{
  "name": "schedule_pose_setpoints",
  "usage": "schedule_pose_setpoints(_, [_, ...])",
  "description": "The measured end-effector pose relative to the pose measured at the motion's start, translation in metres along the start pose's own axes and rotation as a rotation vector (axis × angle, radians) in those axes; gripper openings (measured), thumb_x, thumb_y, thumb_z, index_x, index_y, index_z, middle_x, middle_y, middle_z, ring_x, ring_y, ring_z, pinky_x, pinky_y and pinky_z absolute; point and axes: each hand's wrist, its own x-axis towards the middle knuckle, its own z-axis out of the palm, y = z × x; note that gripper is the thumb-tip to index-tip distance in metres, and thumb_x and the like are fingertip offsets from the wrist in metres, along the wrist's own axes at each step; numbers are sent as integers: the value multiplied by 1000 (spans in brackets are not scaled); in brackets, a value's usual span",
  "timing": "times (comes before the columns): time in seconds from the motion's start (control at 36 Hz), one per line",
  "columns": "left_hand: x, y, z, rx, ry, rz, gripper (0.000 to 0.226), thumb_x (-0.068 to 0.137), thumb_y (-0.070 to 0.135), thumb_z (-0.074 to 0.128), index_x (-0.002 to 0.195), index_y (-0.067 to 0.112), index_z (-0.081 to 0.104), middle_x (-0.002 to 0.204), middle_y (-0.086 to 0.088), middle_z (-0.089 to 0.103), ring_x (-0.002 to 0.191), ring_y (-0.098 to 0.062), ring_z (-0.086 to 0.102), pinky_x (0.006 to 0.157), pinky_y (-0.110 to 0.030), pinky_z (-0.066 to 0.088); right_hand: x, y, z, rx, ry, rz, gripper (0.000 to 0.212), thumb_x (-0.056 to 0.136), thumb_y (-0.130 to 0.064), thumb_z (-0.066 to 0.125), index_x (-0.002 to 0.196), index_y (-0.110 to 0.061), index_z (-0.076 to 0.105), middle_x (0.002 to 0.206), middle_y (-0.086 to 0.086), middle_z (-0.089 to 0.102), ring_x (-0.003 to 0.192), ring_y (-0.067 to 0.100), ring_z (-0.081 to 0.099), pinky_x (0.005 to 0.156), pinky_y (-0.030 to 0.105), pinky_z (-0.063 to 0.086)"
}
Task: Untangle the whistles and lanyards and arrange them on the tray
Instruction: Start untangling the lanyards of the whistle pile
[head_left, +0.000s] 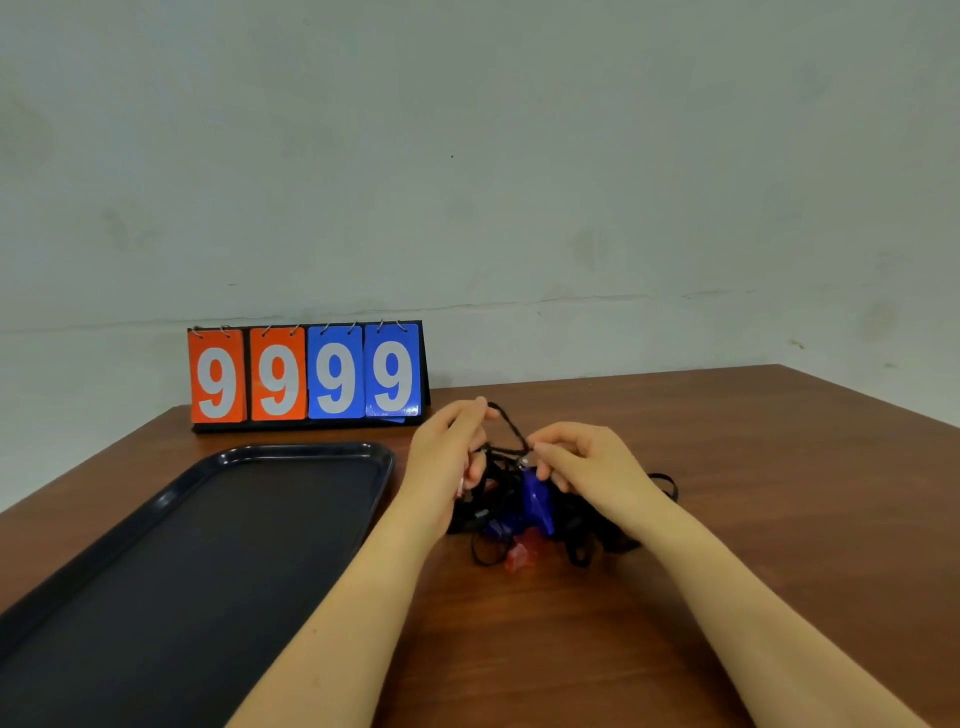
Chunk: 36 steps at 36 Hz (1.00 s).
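A tangle of black lanyards (524, 514) with whistles lies on the brown table, right of the tray. A blue whistle (537, 499) hangs in the middle of the tangle, and a red whistle (522, 553) lies at its near edge. My left hand (449, 457) pinches a black lanyard loop and lifts it above the pile. My right hand (587, 460) pinches the cord at the metal clip just above the blue whistle. The dark tray (291, 457) holds nothing.
A flip scoreboard (306, 376) showing 9 9 9 9 in orange and blue stands at the table's back edge, behind the tray. A pale wall rises behind the table. The table's right edge runs diagonally at the far right.
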Motion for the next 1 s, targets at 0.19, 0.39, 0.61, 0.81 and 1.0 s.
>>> schedule_pose_setpoints(0.19, [3, -3, -4, 165, 74, 109, 20, 98, 30, 50, 98, 17, 66, 50, 10, 43, 41, -8, 36, 39, -18, 28, -3, 1, 0, -218, -11, -88, 14, 93, -25, 59, 88, -31, 71, 80, -10, 70, 78, 2, 63, 69, 10, 46])
schedule_pose_setpoints(0.39, [-2, -5, 5, 330, -60, 155, 21, 100, 26, 46, 98, 14, 64, 50, 8, 42, 37, -8, 36, 40, -17, 30, -4, -6, -5, 274, 172, -126, 16, 97, -12, 51, 88, -11, 65, 94, -4, 73, 87, 6, 68, 67, 16, 52])
schedule_pose_setpoints(0.61, [-4, -4, 6, 324, -51, 133, 21, 101, 25, 44, 98, 12, 60, 50, 10, 47, 37, -6, 39, 38, -16, 31, 0, -10, -4, 541, 178, 82, 21, 104, -17, 38, 94, -4, 52, 80, 12, 73, 54, 20, 66, 43, 20, 48])
schedule_pose_setpoints(0.81, [-5, -4, 8, 278, -112, 88, 19, 99, 28, 48, 99, 14, 61, 52, 8, 45, 38, -9, 38, 38, -17, 30, 5, -3, -7, 846, 328, 112, 24, 101, -8, 40, 86, -2, 58, 63, 8, 67, 56, 18, 66, 48, 20, 51])
schedule_pose_setpoints(1.0, [-4, -1, 7, 149, -26, 46, 17, 98, 26, 52, 96, 14, 63, 55, 7, 45, 41, -9, 37, 41, -20, 29, 7, 6, -15, 453, 532, 81, 22, 99, -9, 42, 88, -6, 61, 68, 4, 62, 56, 12, 59, 51, 22, 47])
